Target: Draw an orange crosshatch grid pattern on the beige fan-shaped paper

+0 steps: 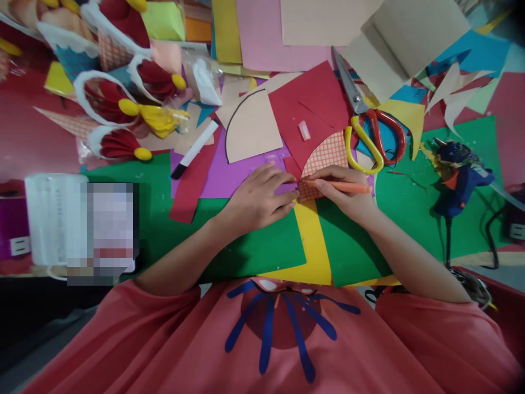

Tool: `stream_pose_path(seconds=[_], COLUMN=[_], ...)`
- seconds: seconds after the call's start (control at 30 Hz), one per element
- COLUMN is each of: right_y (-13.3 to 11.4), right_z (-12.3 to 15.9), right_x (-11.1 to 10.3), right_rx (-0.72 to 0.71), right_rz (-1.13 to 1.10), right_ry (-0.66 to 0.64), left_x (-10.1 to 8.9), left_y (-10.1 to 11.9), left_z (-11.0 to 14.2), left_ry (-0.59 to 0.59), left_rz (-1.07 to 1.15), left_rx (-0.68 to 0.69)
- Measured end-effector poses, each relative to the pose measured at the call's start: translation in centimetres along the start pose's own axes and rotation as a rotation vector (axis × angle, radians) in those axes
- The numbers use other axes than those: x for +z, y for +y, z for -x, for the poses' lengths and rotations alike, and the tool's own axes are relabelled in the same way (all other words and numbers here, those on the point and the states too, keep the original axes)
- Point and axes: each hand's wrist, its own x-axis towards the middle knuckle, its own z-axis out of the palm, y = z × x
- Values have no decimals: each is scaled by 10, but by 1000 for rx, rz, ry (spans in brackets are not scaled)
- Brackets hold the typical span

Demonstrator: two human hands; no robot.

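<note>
My right hand (348,194) is closed round an orange felt-tip pen (353,187), its tip on a beige quarter-circle piece (328,155) covered in orange grid lines. My left hand (266,194) lies with fingers spread, its fingertips at the left edge of that piece. Just above the left hand is a plain beige quarter circle (256,128) with a black curved edge. A small pinkish cap (304,131) rests on red paper (311,96). Scissors with red and yellow handles (365,123) lie beyond the right hand.
Finished paper cones (110,101) with white trim and yellow tips crowd the upper left. A black-and-white marker (194,149) lies left of my hands. On the right sits a blue glue gun (461,183) with its cord. Green sheets (254,249) cover the front; a blurred phone (112,224) lies left.
</note>
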Motion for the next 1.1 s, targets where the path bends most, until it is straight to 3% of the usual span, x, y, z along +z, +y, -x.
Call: stream_pose_path(seconds=[0.23, 0.43, 0.67, 0.9, 1.1], right_y=[-1, 0, 2, 3, 1], right_z=[0, -1, -1, 0, 0], right_x=[1, 1, 0, -1, 0], right_rx=[11, -2, 30, -3, -12], right_rz=[-3, 15, -94, -26, -40], right_ry=[-25, -32, -58, -53, -80], left_x=[-1, -1, 1, -1, 0], left_y=[0, 1, 0, 1, 1], left_z=[0, -1, 1, 1, 0], left_ry=[-29, 16, 28, -7, 34], left_rz=[-17, -26, -16, -14, -19], left_rx=[-15, 8, 2, -25, 3])
